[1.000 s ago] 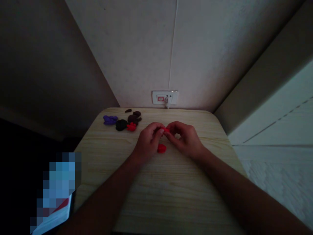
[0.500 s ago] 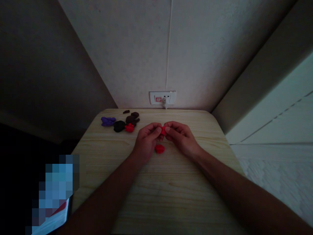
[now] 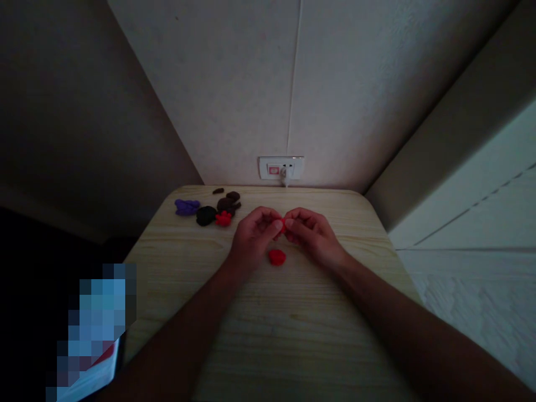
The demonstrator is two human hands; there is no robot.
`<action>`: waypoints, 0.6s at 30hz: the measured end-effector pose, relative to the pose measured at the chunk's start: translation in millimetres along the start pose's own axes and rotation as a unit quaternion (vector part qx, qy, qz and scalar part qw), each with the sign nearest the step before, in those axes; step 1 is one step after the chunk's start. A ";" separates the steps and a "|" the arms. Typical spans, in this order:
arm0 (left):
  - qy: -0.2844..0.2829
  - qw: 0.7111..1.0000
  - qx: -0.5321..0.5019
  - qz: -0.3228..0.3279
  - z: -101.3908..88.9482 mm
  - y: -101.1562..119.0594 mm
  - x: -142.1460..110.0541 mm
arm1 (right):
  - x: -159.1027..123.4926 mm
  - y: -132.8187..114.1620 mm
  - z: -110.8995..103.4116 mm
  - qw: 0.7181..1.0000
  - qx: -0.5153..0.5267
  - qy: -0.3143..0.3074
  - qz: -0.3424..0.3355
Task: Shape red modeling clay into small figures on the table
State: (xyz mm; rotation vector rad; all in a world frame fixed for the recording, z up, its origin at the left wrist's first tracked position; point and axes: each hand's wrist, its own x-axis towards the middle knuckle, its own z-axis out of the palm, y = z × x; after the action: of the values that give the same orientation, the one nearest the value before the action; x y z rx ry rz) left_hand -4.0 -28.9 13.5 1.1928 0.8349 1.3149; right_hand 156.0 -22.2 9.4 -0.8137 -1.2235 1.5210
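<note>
Between the fingertips of both hands is a small piece of red modelling clay (image 3: pixel 283 224), mostly hidden by the thumbs. My left hand (image 3: pixel 256 235) pinches it from the left, fingers curled behind. From the other side my right hand (image 3: pixel 312 233) grips it between thumb and fingers. A separate red clay lump (image 3: pixel 277 257) lies on the table just below the hands. To the left, a red clay piece with knobbly bumps (image 3: pixel 223 218) rests against a black clay lump (image 3: pixel 206 216). Brown clay pieces (image 3: pixel 226 205) lie behind it, and a purple clay lump (image 3: pixel 186 207) is farther left.
The wooden table (image 3: pixel 259 335) meets a wall with a socket and plug (image 3: pixel 285 170) at its back edge. A lit screen, partly pixelated, (image 3: pixel 98 368) is at the lower left. A pale cabinet-like panel (image 3: pixel 469 184) stands on the right.
The fingertips have drawn closer around the red clay, so less of it shows. The whole view has shifted slightly; the pieces on the table lie as before.
</note>
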 end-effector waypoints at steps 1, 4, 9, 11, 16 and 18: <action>0.002 0.999 0.034 0.010 -0.9 1.6 -0.4 | 0.0 -0.3 -0.9 1.000 -0.023 0.000 -0.011; 0.007 0.995 0.095 0.026 -2.1 5.2 -1.7 | -1.4 -2.6 -2.2 0.995 -0.089 -0.005 -0.049; 0.008 1.000 0.023 -0.019 0.4 2.9 -2.3 | -7.2 -5.4 0.4 0.977 -0.181 -0.017 -0.111; 0.007 0.995 -0.073 -0.073 2.0 2.2 -2.1 | -9.3 -6.0 2.5 0.971 -0.204 -0.020 -0.127; 0.011 0.960 -0.222 -0.171 2.7 5.0 -0.5 | -11.8 -8.9 5.6 0.955 -0.239 -0.043 -0.171; 0.017 0.954 -0.244 -0.174 1.9 5.6 0.6 | -11.7 -9.6 4.8 0.935 -0.278 -0.044 -0.213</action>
State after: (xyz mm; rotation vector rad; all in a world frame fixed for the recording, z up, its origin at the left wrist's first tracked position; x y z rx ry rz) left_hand -3.6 -29.3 19.5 0.6024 0.6532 1.1585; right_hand 157.6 -34.7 19.0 -0.7703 -1.8043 0.8684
